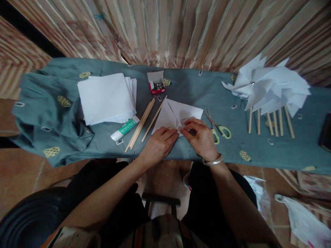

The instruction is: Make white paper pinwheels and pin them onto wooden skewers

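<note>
Left hand (158,144) is pressing flat on the folded paper (176,115), fingers nearly straight, w/ nothing gripped. Right hand (200,136) is curling & pinching the paper's near corner. Paper is lying on the blue cloth (181,148), right in front. If a hand is slipping, the fold could go crooked or rip. Scissors (219,129) are lying just beside the right hand, so it could bump them. Farther back, pin box (156,83) is sitting open; a knock could spill it.
</note>
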`<state>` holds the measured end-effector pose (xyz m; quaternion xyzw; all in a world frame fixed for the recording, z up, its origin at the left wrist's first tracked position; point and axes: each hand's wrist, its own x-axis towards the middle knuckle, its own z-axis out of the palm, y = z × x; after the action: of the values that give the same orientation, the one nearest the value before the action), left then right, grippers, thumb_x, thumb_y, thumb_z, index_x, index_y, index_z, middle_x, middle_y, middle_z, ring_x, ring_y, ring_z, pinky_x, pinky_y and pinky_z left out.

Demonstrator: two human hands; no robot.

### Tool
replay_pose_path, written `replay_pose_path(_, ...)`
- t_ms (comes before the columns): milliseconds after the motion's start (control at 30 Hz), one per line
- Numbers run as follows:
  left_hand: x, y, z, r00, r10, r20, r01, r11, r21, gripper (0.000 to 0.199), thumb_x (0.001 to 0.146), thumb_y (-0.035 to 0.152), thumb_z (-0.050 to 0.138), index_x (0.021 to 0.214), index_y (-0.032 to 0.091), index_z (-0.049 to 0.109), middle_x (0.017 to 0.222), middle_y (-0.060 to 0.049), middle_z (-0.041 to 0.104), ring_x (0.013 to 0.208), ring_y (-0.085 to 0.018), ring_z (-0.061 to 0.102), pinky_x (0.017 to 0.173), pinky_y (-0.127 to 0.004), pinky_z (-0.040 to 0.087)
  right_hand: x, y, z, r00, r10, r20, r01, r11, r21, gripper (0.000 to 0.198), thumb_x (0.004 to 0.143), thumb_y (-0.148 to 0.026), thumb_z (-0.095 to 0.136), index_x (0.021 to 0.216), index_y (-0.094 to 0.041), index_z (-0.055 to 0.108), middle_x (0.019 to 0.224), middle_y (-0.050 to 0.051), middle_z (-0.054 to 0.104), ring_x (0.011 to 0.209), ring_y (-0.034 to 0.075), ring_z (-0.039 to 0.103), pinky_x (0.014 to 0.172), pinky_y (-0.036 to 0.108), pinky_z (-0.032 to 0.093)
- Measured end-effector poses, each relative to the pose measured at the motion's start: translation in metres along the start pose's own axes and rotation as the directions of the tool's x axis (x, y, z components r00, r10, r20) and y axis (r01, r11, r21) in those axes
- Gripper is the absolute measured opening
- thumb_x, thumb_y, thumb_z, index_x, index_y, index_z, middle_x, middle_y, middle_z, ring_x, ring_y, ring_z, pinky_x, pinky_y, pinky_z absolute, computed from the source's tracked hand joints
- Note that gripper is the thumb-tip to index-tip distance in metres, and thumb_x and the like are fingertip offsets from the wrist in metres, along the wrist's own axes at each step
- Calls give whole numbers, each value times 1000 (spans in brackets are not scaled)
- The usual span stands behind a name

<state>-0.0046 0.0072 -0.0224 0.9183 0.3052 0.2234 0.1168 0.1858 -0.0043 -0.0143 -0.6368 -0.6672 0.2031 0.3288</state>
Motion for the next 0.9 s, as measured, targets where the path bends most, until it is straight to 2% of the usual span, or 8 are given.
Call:
replay_pose_path(167, 1, 0, 1, 1000, 8, -22, -8, 1000, 10, 27, 93, 18, 49, 115, 9, 63, 115, -11, 68, 98, -22, 56, 86, -37, 53, 0, -1, 1, 1000, -2, -9, 1, 1000, -18, 8, 81, -20, 66, 72, -21, 65, 99, 8, 69, 96, 24, 64, 91, 42, 49)
replay_pose_path(633, 1, 0, 2, 999, -27, 19, 27, 999, -26, 28, 95, 19, 46, 116, 12, 63, 116, -13, 67, 102, -23, 58, 87, -40, 53, 1, 0, 4, 999, 6, -33, -6, 1000, -9, 12, 82, -24, 64, 71, -23, 64, 97, 7, 69, 95, 24, 63, 92, 42, 48)
replay_pose_path(900, 0, -1, 4, 1000, -9, 9, 9, 1000, 7, 27, 95, 20, 46, 114, 11, 64, 115, -11, 68, 100, -22, 57, 84, -38, 53, 0, 0, 3, 1000, 7, -17, -8, 1000, -28, 8, 81, -22, 66, 73, -22, 64, 99, 7, 68, 97, 25, 62, 91, 42, 48)
